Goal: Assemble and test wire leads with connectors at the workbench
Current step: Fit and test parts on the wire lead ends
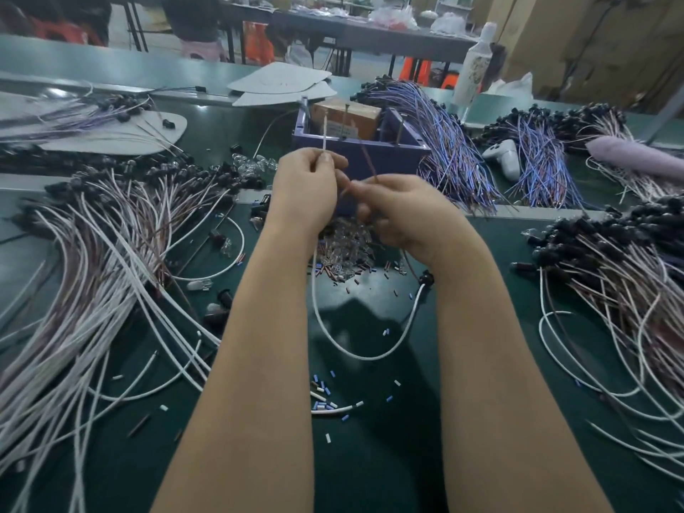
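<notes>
My left hand point(307, 187) pinches the end of a white wire point(324, 137) that points up in front of the blue box point(385, 153). The same white wire point(355, 351) loops down over the green table between my forearms to a black connector point(425, 279). My right hand point(403, 212) pinches a brown wire point(368, 157) that rises towards the box. Both hands are close together above a pile of clear LEDs point(344, 249). Where the two wires end inside my fingers is hidden.
Heaps of white and brown leads with black connectors lie at the left point(111, 253) and right point(610, 275). Blue and purple leads point(451, 149) fan out behind the box. Cut insulation bits point(325, 398) litter the green mat. A white bottle point(473, 64) stands at the back.
</notes>
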`<state>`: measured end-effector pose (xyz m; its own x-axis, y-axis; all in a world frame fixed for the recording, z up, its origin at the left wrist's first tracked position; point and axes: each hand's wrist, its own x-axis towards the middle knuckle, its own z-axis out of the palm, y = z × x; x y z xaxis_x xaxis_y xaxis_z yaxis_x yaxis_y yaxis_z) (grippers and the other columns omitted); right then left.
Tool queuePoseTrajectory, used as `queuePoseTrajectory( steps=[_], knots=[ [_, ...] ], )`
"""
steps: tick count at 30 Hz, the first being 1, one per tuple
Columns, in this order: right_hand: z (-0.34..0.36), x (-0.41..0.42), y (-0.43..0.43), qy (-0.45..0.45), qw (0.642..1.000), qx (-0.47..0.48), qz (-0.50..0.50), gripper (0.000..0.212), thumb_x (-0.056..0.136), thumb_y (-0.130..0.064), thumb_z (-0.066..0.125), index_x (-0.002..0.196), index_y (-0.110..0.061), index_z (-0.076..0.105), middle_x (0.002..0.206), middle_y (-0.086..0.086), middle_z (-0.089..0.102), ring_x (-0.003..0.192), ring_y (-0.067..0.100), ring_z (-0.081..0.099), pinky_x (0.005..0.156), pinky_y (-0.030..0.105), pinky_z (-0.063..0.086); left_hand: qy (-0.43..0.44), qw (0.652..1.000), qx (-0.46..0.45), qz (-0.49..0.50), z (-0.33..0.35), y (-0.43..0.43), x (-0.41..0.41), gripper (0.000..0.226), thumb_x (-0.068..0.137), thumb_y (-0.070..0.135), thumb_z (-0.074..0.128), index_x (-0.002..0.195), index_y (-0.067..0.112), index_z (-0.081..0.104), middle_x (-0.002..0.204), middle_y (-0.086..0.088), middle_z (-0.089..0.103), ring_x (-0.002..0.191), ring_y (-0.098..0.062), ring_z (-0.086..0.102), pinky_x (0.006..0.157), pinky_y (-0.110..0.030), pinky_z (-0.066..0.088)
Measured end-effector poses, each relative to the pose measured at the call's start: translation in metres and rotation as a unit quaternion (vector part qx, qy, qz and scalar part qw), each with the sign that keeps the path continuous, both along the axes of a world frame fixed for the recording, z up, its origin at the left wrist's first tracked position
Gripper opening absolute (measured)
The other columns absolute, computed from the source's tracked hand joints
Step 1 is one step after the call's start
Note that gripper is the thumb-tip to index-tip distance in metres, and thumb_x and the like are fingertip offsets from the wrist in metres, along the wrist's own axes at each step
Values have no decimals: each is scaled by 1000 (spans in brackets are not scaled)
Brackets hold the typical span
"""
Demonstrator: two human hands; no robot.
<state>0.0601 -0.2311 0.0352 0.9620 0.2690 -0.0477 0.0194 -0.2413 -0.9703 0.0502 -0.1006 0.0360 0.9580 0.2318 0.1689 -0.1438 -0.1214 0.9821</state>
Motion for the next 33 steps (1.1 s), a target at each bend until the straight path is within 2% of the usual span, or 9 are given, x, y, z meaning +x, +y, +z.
queuePoseTrajectory(
  steps=[3,5,9,12,16,20,25,29,33],
  knots=[
    [4,2,-7,3,987,139,-82,15,94,-21,58,98,-10,66,70,0,53,35,3,28,33,15,23,32,997,61,-33,-3,4,0,33,100,12,37,76,17,59,61,4,50,45,-4,40,48,-20,32],
    [4,2,-9,-18,978,173,-113,19,92,-23,61,102,-8,66,71,-1,56,36,3,28,34,15,24,60,989,103,-82,-4,0,-2,34,98,12,39,73,19,61,57,4,49,39,-3,38,44,-18,30],
    [1,4,-2,-51,978,143,-144,6,90,-17,63,91,-12,66,69,0,56,32,1,29,33,15,25,74,973,175,-129,-5,-8,-4,36,99,17,42,70,21,63,48,7,47,36,-3,39,41,-18,31],
    [-2,6,-4,-51,977,117,-170,6,90,-16,64,87,-11,66,68,0,56,31,1,31,33,15,26,71,968,191,-144,-5,-8,-4,36,99,17,43,70,21,64,39,12,44,30,-1,38,34,-13,29],
    [-3,6,-6,-31,982,94,-161,9,89,-16,65,85,-7,66,69,1,57,30,1,31,33,16,25,68,964,206,-156,-5,-7,-4,35,100,17,42,72,20,64,49,8,46,29,1,38,33,-11,28],
    [-5,7,-4,-38,979,126,-158,7,88,-10,62,81,-9,64,63,-2,52,31,2,29,32,16,24,67,961,208,-168,-5,-7,-4,36,100,19,42,72,21,64,50,7,46,32,-1,38,35,-13,29],
    [-9,10,-7,4,969,192,-157,11,89,-6,60,79,-8,63,61,-2,50,32,3,27,32,15,22,83,957,206,-187,-6,-6,-5,33,99,20,43,77,19,68,51,6,45,43,-10,33,41,-19,28],
    [-10,12,-9,14,970,186,-155,7,91,-7,59,85,-4,61,62,1,51,31,2,28,31,15,23,83,958,198,-191,-7,-7,-4,34,98,18,44,75,19,69,47,9,44,42,-10,32,40,-18,28],
    [-9,12,-9,8,956,214,-200,14,93,-5,55,80,-7,57,62,2,46,29,2,26,30,15,20,83,955,211,-190,-8,-6,-2,34,98,17,43,79,15,71,44,11,45,40,-8,34,40,-18,29]
  ],
)
